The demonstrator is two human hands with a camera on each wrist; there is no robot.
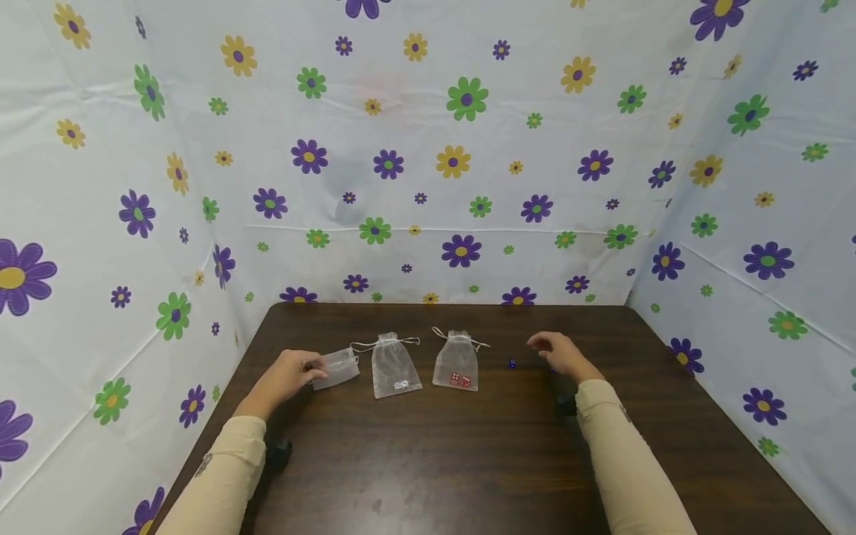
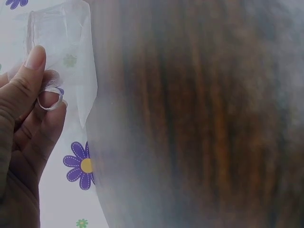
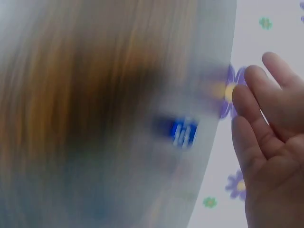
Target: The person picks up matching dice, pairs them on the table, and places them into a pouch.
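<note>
My left hand [image 1: 289, 377] pinches an empty-looking sheer white drawstring pouch [image 1: 341, 369] between thumb and fingers. In the left wrist view a loop of its cord [image 2: 50, 100] hangs by the fingers, and the sheer fabric [image 2: 76, 42] spreads beyond the thumb. My right hand [image 1: 560, 354] hovers above the table's right side with its fingers loosely bent and nothing in them. A blue die [image 1: 512, 364] lies left of that hand, and a second small blue thing shows just below its fingers. The right wrist view has a blurred blue die [image 3: 184, 132] beside the relaxed fingers.
On the dark wooden table [image 1: 414, 461] lie two more sheer pouches. One pouch [image 1: 391, 364] contains white dice [image 1: 401, 385]; the other pouch [image 1: 455, 357] contains red dice [image 1: 460, 380]. Flower-patterned sheeting [image 1: 428, 186] encloses the table at the back and sides.
</note>
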